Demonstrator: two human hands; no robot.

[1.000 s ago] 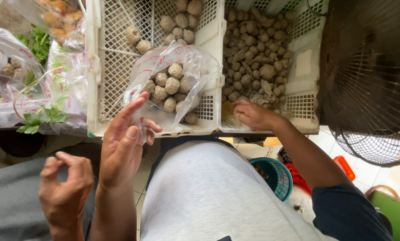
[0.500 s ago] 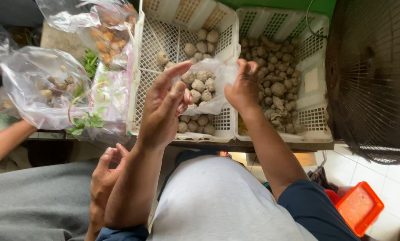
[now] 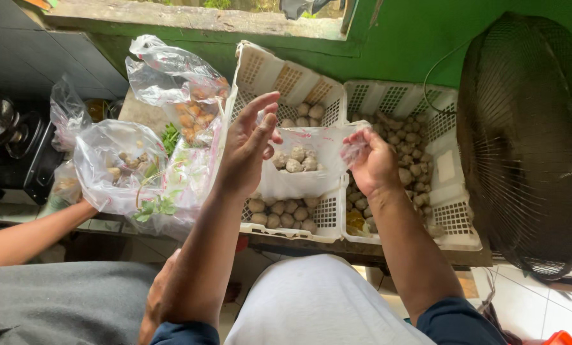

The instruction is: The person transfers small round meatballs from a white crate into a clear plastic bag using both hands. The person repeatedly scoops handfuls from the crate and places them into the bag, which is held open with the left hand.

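Observation:
A clear plastic bag with several small round brownish balls in it hangs stretched between my two hands, above a white slotted crate. My left hand is at the bag's left edge, fingers straight and spread, thumb against the plastic. My right hand pinches the bag's right top corner. More of the same balls lie in that crate and in a second white crate to its right.
Another person's arm reaches in from the left to a clear bag of balls and green leaves. A bag of orange-brown pieces lies behind it. A large dark fan stands at the right, a black stove at the far left.
My right hand left the right crate and took the bag's right edge. The bag is now lifted and spread between both hands. The view has tilted up.

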